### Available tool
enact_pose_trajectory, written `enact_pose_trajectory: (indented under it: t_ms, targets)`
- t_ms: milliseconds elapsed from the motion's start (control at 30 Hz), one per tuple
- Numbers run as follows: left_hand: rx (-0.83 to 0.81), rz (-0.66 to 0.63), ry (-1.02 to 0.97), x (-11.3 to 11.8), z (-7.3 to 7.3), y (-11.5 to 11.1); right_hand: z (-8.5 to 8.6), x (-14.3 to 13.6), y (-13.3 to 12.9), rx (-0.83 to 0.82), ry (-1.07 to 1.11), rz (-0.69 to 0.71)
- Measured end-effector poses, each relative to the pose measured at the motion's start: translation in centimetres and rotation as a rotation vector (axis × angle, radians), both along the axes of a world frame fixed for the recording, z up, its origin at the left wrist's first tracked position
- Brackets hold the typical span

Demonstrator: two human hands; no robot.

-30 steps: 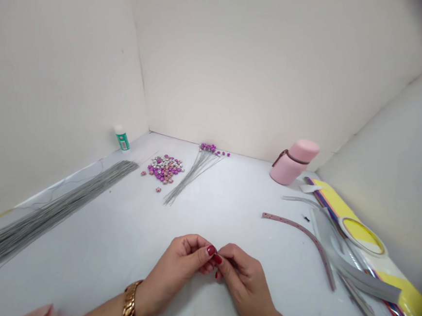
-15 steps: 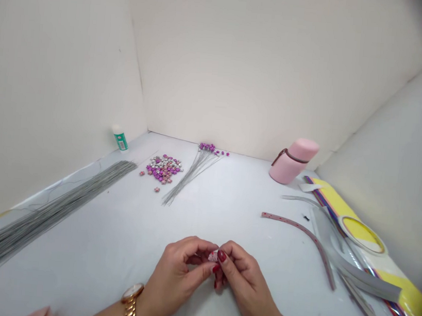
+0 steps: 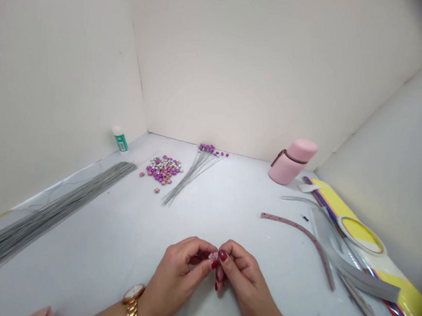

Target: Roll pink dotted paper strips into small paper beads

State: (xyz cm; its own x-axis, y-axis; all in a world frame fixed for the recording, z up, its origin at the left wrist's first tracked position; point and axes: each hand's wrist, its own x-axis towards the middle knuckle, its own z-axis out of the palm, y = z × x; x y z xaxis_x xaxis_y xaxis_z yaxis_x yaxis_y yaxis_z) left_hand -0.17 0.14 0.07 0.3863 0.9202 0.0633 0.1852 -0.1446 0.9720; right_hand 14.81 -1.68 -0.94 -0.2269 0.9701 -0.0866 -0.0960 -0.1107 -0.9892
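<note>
Near the front middle of the table, my left hand (image 3: pixel 184 268) and my right hand (image 3: pixel 240 277) meet at the fingertips. Between them they pinch a small folded pink paper star (image 3: pixel 213 256) with red marks, partly covered by the fingers. Both thumbs press on it from the near side. A pink paper strip (image 3: pixel 302 228) with red spots lies curved on the table to the right of my hands. Beyond them is a pile of small purple, silver and pink paper stars (image 3: pixel 164 169).
Grey wires (image 3: pixel 57 204) lie bundled along the left wall. Wires with purple stars (image 3: pixel 195 169) rest at the back. A glue bottle (image 3: pixel 120 139) stands back left, a pink flask (image 3: pixel 291 162) back right. Paper strips, a tape ring (image 3: pixel 362 234) and scissors (image 3: pixel 363 306) are at right.
Both hands stay almost in place, with slight finger movement around the small pink paper star. The camera view has shifted very slightly.
</note>
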Motion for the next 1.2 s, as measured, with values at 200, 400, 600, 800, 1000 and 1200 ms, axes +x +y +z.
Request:
enact_pose_trajectory:
  t_ms: [200, 400, 600, 800, 1000, 1200]
  targets:
    - [-0.397, -0.140, -0.409, 0.3, -0.3, 0.4, -0.3, 0.2, 0.1, -0.035, 0.012, 0.032]
    - [-0.537, -0.041, -0.453, 0.4, -1.2, 0.6, -0.6, 0.2, 0.2, -0.005, -0.031, 0.062]
    - [-0.555, 0.000, -0.443, 0.6, -1.5, 0.4, -0.8, 0.1, -0.1, 0.124, -0.183, 0.049]
    - [-0.592, -0.025, -0.541, 0.6, -1.2, 0.4, -0.8, 0.1, 0.2, 0.025, -0.102, -0.006]
    - [-0.667, -0.024, -0.540, 0.4, -1.1, 0.6, -0.8, 0.4, 0.0, 0.169, -0.285, 0.028]
    - [-0.623, 0.032, -0.439, 0.6, -0.7, 0.6, -0.6, 0.4, -0.4, 0.382, -0.494, 0.024]
